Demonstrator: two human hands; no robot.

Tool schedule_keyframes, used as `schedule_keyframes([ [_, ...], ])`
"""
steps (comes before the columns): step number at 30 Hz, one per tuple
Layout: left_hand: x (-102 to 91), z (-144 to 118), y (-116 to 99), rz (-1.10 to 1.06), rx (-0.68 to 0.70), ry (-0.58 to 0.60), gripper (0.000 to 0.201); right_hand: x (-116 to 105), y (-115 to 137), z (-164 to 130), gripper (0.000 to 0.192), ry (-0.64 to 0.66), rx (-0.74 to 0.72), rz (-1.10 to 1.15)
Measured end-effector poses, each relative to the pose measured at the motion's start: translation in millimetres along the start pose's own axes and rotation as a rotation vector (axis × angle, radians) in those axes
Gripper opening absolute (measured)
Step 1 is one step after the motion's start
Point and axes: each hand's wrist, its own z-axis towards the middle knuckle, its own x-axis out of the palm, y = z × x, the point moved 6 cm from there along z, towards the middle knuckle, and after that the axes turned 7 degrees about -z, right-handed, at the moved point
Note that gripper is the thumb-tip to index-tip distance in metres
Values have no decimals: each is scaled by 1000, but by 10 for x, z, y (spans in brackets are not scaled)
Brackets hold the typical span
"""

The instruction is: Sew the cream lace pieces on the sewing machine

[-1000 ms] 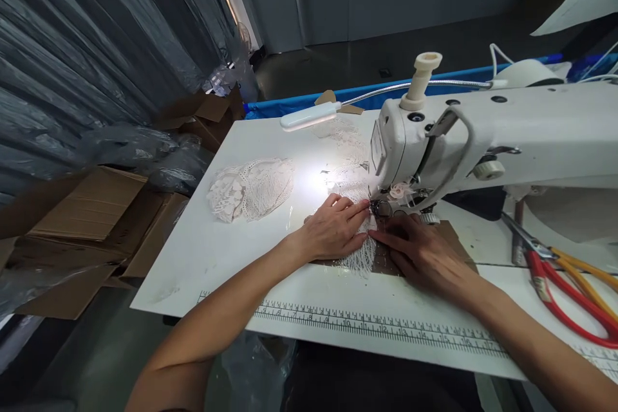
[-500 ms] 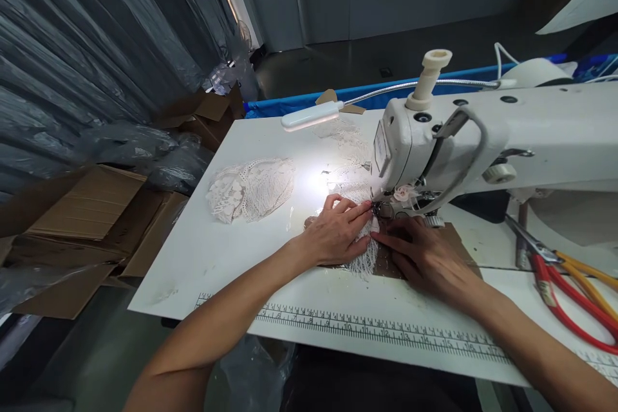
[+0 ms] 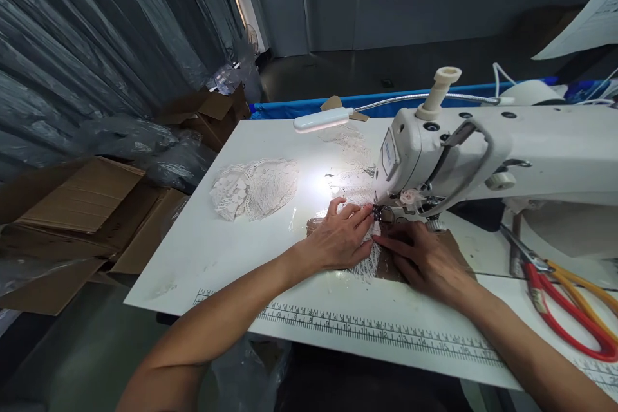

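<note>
My left hand [image 3: 342, 238] lies on a strip of white lace [image 3: 367, 265], its fingers stretched toward the presser foot [image 3: 377, 212] and pressing the lace down. My right hand [image 3: 425, 256] rests to the right of the strip. Its index finger is stretched out with the tip at the lace edge, and its thumb is apart below. Part of the lace is hidden under my left hand. More lace runs beyond the needle area of the white sewing machine [image 3: 454, 154]. Brown plates or card [image 3: 393, 268] show under and beside my hands.
A folded lace piece [image 3: 255, 188] lies on the left of the white table [image 3: 232, 261]. Red-handled scissors [image 3: 555, 315] and an orange-handled pair [image 3: 579, 283] lie at right. A lamp [image 3: 322, 120] glows over the table. A printed ruler [image 3: 347, 328] runs along the front. Cardboard boxes [image 3: 82, 199] stand at left.
The view has shifted slightly, so most of the scene sits a little lower. Both hands keep nearly the same place on and beside the lace at the presser foot.
</note>
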Motion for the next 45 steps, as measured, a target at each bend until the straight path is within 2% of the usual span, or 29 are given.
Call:
schedule_keyframes([
  [6,0,-8,-82,-17,91,-100,28,-41,11,27,38,-5,-10,-24],
  [9,-19,-12,-43,-74,62,-122,26,-34,11,31,39,0,-9,-43],
  [18,-39,-18,4,-101,3,-15,31,14,4,22,42,25,14,-61],
  [23,-20,-3,13,-87,-35,-15,32,47,-25,23,46,25,69,-68],
  [29,1,34,24,-69,-85,-19,35,94,-42,58,45,21,55,-108],
  [39,23,89,35,-24,-167,-7,36,-75,79,181,39,-36,18,-238],
  [42,5,117,97,-21,-155,-68,33,-73,64,184,40,-48,27,-239],
  [45,-44,214,269,-7,-174,-145,31,-34,41,170,41,-34,51,-200],
])
